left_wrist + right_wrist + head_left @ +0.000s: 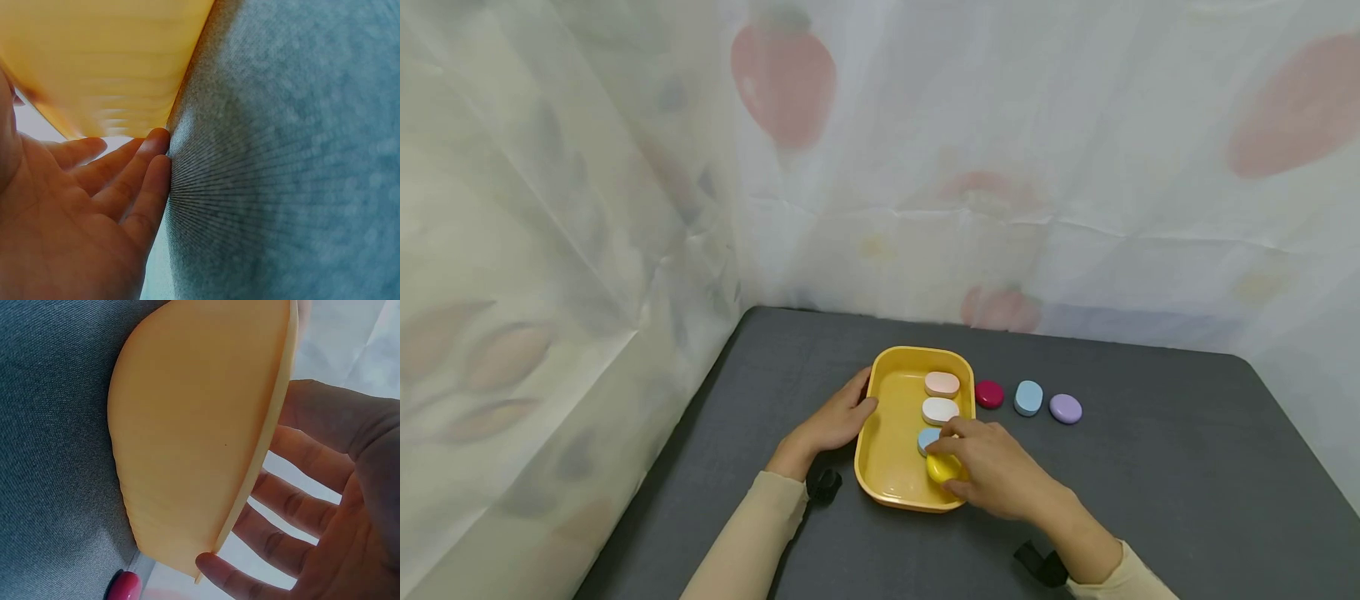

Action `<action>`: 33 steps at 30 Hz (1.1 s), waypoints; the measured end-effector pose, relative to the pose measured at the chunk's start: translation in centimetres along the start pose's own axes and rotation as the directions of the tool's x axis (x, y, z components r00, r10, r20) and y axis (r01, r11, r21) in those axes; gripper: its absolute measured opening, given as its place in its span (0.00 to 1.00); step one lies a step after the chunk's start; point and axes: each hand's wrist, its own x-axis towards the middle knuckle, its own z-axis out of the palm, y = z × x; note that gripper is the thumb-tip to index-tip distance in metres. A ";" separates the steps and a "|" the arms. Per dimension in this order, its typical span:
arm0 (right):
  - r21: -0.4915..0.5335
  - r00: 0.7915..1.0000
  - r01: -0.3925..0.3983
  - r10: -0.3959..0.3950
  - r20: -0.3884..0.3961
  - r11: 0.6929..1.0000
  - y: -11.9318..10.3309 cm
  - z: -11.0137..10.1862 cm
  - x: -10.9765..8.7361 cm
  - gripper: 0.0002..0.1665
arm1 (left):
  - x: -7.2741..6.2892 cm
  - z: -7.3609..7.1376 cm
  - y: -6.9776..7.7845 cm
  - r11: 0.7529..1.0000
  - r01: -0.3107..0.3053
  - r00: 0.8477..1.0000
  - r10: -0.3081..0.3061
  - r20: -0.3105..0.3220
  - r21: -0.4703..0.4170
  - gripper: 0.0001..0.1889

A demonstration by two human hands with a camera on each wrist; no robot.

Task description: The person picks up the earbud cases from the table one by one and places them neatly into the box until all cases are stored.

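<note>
A deep yellow tray [891, 467] rests on the dark table. My left hand [835, 419] touches its left side, thumb at the rim and fairly straight fingers [134, 178] against the outer wall. Over the tray's near right part, my right hand [1000, 471] pinches a glossy yellow rounded piece [942, 468] between thumb and fingers. Just beyond that piece lies a light blue piece [927, 440], partly hidden by the fingers. Further up the tray's right side are a white oval piece [940, 410] and a pale pink oval piece [942, 384]. The right wrist view hides the pinched piece behind the tray wall.
Right of the tray, a dark red round piece [989, 394], a light blue oval piece [1028, 398] and a purple round piece [1066, 408] lie in a row on the table [1180, 467]. Pale printed curtains [887, 267] hang along the table's back and left.
</note>
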 end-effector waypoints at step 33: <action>0.065 0.990 0.004 -0.013 0.138 0.998 0.1 0.4 1.3 0.23 | 0.1 0.1 -0.2 1.000 0.005 1.000 -0.004 -0.011 0.006 0.30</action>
